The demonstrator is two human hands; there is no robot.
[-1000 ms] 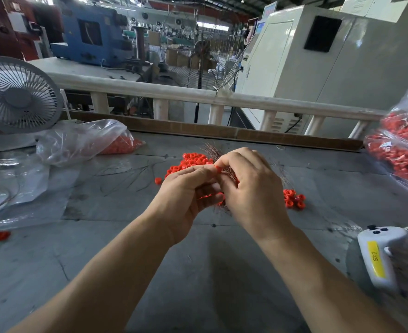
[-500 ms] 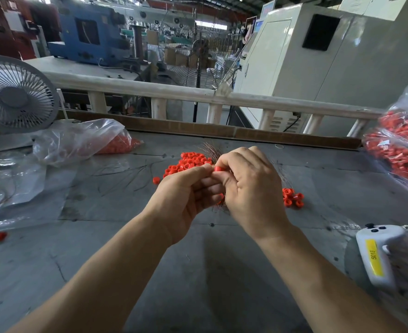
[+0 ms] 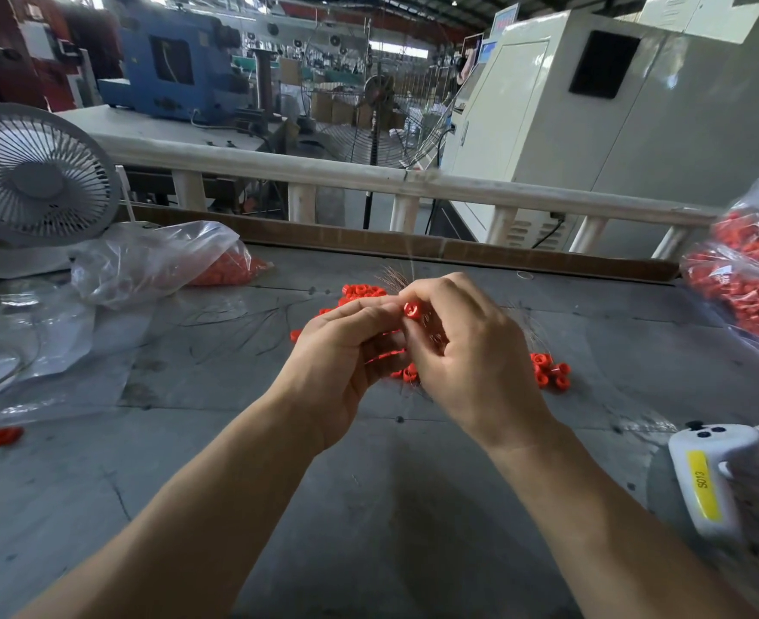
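Both hands meet just in front of the ring pile (image 3: 360, 291), above the desk (image 3: 391, 507). The left hand (image 3: 337, 355): thumb & index are curled and pinch one red ring (image 3: 411, 310) at the tips. More red pieces show under its lower fingers, too hidden to tell what. The right hand (image 3: 471, 350): fingers curled round thin wires (image 3: 393, 279), whose ends stick up behind the knuckles, towards the pile; its index touches the ring too. A small ring group (image 3: 549, 373) lies near, right of the pile. A plastic bag (image 3: 159, 261) w/ red pieces & a fan (image 3: 34, 185) are left of the pile, well apart. A second bag (image 3: 753, 279) is far right of it. A white controller (image 3: 708, 475) lies right of the pile, nearer to the person.
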